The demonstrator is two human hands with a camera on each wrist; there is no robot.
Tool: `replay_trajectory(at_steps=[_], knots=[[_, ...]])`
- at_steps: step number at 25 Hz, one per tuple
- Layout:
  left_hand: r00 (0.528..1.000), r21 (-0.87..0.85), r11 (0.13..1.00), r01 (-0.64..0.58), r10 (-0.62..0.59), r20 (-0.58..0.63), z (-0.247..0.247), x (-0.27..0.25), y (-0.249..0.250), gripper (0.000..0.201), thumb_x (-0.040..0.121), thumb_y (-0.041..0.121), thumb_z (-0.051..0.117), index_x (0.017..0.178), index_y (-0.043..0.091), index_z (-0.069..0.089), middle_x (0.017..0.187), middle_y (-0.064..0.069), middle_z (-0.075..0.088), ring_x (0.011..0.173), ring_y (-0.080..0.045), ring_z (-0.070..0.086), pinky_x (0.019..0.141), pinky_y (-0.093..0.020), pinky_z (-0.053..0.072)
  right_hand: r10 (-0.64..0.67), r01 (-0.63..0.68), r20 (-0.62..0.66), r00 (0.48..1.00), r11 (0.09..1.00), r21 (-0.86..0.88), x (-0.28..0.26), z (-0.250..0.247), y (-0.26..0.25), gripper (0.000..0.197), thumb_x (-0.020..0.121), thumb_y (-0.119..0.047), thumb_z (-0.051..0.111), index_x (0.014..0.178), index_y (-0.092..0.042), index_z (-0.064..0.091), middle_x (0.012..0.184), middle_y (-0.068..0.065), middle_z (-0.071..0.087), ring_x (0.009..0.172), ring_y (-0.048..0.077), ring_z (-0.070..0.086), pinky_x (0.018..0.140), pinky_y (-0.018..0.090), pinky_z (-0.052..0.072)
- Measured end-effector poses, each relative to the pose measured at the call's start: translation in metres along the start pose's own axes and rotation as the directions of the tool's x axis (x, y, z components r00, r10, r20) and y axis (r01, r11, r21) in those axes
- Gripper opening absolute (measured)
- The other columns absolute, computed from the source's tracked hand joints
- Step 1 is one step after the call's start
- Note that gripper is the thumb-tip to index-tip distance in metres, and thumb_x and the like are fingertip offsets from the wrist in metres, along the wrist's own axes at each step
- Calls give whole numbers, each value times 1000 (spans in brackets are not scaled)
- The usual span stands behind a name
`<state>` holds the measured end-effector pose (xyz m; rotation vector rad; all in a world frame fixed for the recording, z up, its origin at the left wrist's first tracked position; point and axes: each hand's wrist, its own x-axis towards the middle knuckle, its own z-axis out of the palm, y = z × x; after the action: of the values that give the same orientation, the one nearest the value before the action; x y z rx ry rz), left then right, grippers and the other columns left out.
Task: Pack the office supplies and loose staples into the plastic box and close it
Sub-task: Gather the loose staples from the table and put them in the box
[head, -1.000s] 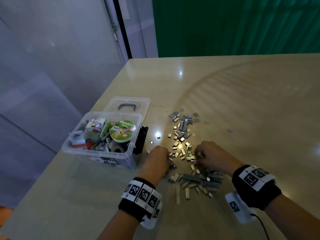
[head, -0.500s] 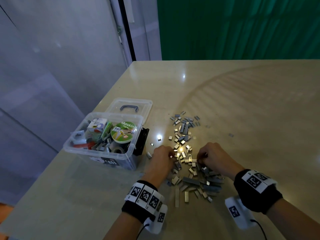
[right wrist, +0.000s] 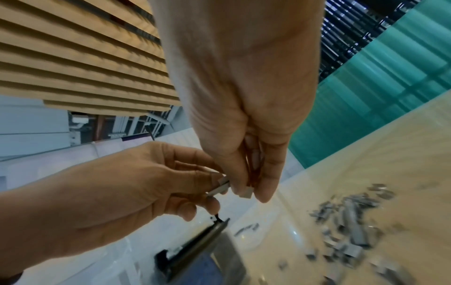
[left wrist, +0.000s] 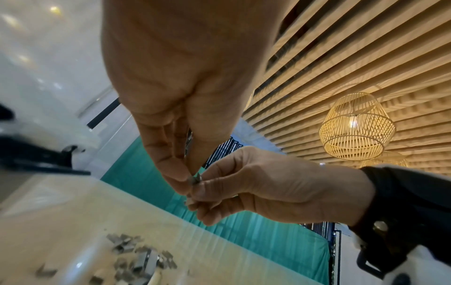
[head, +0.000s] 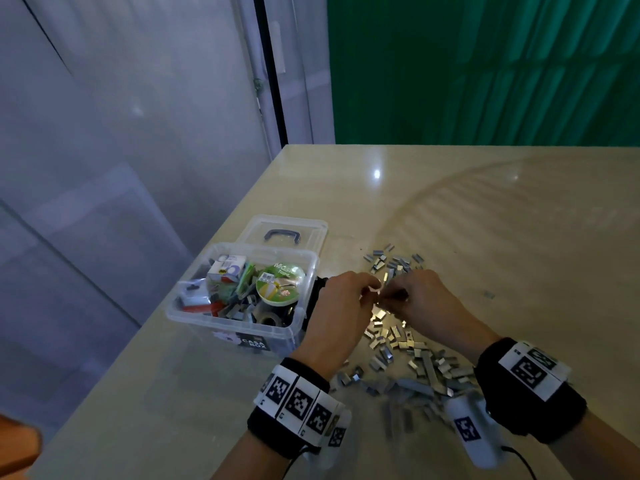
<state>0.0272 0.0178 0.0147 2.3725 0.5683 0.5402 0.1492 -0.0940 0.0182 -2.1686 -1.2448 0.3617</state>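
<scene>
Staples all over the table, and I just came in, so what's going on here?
A person is gathering loose staples off the table. The left hand and the right hand meet above the pile, each pinching a few staple pieces. The clear plastic box stands open to the left, holding masking tape and other supplies, its lid folded back. Most staples are not yet packed.

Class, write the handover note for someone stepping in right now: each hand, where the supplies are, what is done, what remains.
Left hand and right hand meet above the table, both pinching small staple strips.
Plastic box stands open at the left, lid lying behind it, already holding masking tape and other supplies.
Loose staples mostly lie on the table.
Left: move the staples into the box, close the lid.
</scene>
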Motion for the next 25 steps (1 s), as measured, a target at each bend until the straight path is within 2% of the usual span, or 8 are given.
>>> replay_trajectory(at_steps=[2, 6, 9, 13, 18, 20, 22, 25], knots=[[1000, -53, 998, 20, -20, 0, -21, 2, -1, 21, 94, 10, 59, 110, 15, 72, 98, -5, 71, 73, -16, 70, 70, -35, 59, -25, 24, -22, 999, 999, -36, 9, 3, -18, 8, 89, -19, 73, 91, -17, 80, 79, -4, 72, 70, 5, 64, 70, 31, 56], [994, -51, 998, 22, -27, -109, -77, -5, -22, 16, 93, 9, 63, 106, 12, 73, 92, 1, 68, 71, -12, 68, 73, -29, 57, -88, 84, -70, 994, 995, -48, 27, 12, -56, 9, 86, -14, 72, 82, -19, 78, 74, -10, 70, 67, -1, 60, 64, 13, 44], [975, -2, 997, 76, -75, -209, -122, -13, -56, 12, 89, 12, 70, 100, 15, 74, 89, 1, 73, 76, -11, 68, 76, -30, 57, -154, 154, -37, 987, 988, 6, 37, 32, -87, 8, 86, -13, 72, 83, -18, 77, 80, -9, 70, 71, 1, 60, 67, 15, 43], [954, 70, 989, 128, -103, -282, -165, -25, -105, 4, 86, 16, 71, 83, 18, 73, 72, 0, 72, 68, -16, 69, 67, -37, 59, -240, 236, 47, 970, 968, 82, 56, 69, -124, 21, 88, -3, 64, 78, -21, 68, 86, -10, 59, 80, -1, 54, 70, 14, 40], [973, 224, 966, 126, -77, -216, -167, -26, -139, 14, 89, 23, 62, 75, 23, 66, 66, 4, 66, 61, -12, 62, 60, -37, 54, -233, 226, 65, 970, 969, 102, 76, 106, -157, 16, 90, -2, 63, 83, -15, 71, 87, -3, 62, 80, 7, 57, 73, 20, 47], [981, 270, 955, 126, -79, -178, -165, -25, -143, 15, 91, 23, 60, 79, 24, 68, 71, 4, 68, 62, -11, 59, 59, -30, 52, -219, 216, 71, 973, 975, 57, 80, 115, -164, 14, 89, -3, 63, 84, -12, 71, 86, -3, 62, 79, 8, 56, 72, 25, 49], [987, 324, 938, 122, -80, -141, -161, -27, -146, 17, 94, 26, 57, 81, 23, 67, 74, 3, 68, 62, -9, 52, 54, -18, 36, -220, 220, 71, 973, 976, 5, 80, 123, -167, 14, 87, -3, 61, 83, -13, 70, 86, -3, 62, 80, 11, 53, 70, 30, 46], [990, 347, 929, 127, -94, -109, -161, -27, -148, 19, 96, 31, 54, 82, 24, 65, 74, 4, 63, 64, -11, 47, 56, -22, 31, -230, 233, 100, 968, 972, -20, 78, 124, -169, 15, 85, -3, 59, 87, -12, 71, 86, -3, 61, 80, 11, 47, 67, 23, 36]])
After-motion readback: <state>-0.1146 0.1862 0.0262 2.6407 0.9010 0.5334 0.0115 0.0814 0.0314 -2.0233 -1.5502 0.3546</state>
